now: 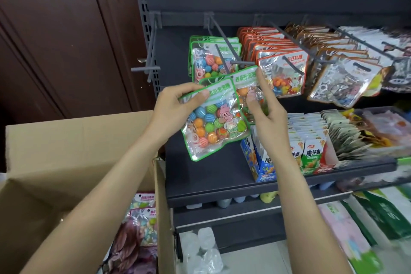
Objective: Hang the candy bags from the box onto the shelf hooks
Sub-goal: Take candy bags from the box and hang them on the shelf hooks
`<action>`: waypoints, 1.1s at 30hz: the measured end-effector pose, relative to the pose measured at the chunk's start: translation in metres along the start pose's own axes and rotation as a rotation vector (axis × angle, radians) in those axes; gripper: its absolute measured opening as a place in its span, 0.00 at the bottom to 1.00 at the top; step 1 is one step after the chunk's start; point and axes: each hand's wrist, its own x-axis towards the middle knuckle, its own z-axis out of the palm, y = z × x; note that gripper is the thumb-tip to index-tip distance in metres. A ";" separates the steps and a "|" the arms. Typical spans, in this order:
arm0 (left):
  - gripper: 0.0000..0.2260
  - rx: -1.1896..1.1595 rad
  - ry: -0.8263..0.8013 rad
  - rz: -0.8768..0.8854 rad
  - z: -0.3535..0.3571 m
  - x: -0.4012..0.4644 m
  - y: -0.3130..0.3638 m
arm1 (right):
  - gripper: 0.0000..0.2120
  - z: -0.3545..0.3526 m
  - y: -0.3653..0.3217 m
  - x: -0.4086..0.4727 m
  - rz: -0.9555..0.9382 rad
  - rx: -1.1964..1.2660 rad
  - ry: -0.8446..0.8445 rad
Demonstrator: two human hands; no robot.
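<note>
My left hand [175, 107] grips a green-edged candy bag [213, 122] full of striped balls by its top left corner. My right hand [264, 104] pinches a second green-edged bag [245, 78] just behind it, index finger raised at its top right corner, right below the tip of a grey shelf hook [224, 38]. Two or three matching green bags [209, 58] hang further back on that hook. The open cardboard box [73, 147] sits lower left, with pink-topped candy bags [144, 211] inside.
An empty grey hook [152, 51] juts out to the left. Orange-edged bags [282, 69] and other packets hang on hooks to the right. Below, a shelf [244, 184] carries snack boxes. A dark wooden door fills the left background.
</note>
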 end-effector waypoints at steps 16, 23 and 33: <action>0.14 0.289 0.082 0.158 0.005 -0.003 0.007 | 0.22 0.009 0.001 0.003 -0.072 -0.238 0.172; 0.17 0.283 0.067 0.149 0.004 -0.004 0.011 | 0.22 0.008 0.001 0.001 -0.070 -0.217 0.161; 0.18 0.299 0.047 0.125 -0.003 0.002 0.009 | 0.23 0.012 0.002 0.003 -0.071 -0.275 0.179</action>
